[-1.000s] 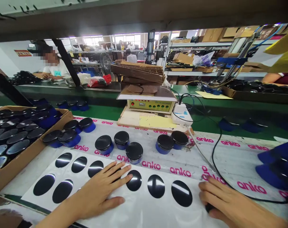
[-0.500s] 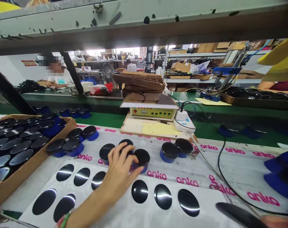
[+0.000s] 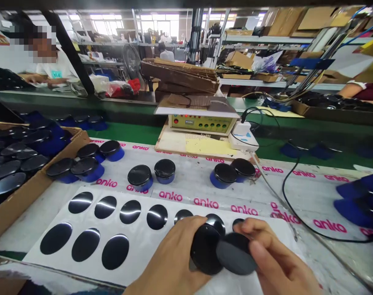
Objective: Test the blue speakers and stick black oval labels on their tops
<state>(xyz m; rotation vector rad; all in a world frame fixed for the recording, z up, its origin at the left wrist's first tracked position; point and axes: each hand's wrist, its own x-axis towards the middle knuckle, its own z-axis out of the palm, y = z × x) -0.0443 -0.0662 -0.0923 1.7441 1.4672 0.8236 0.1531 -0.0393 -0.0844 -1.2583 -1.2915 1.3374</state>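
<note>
My left hand (image 3: 170, 260) and my right hand (image 3: 278, 262) meet low in the middle of the view. The left grips a glossy black oval disc (image 3: 205, 249). The right pinches a second dark oval disc (image 3: 236, 254) with a duller grey face, and the two discs overlap or touch. Both hands are just over the lower right of a white sheet (image 3: 91, 221) holding rows of black ovals (image 3: 130, 212), and they hide part of its last ovals. Several black-topped round pieces with blue bases (image 3: 139, 177) stand just beyond the sheet.
The sheet lies on a white mat (image 3: 180, 180) printed with pink "anko". A cardboard box (image 3: 26, 200) of black ovals stands at left, and a control box (image 3: 198, 123) stands beyond the mat. A black cable (image 3: 292, 213) runs at right. A co-worker (image 3: 51, 78) sits across the bench.
My left hand has left the blue-based pieces and come down to the right, now gripping a disc. My right hand has moved in from the lower right corner with its disc.
</note>
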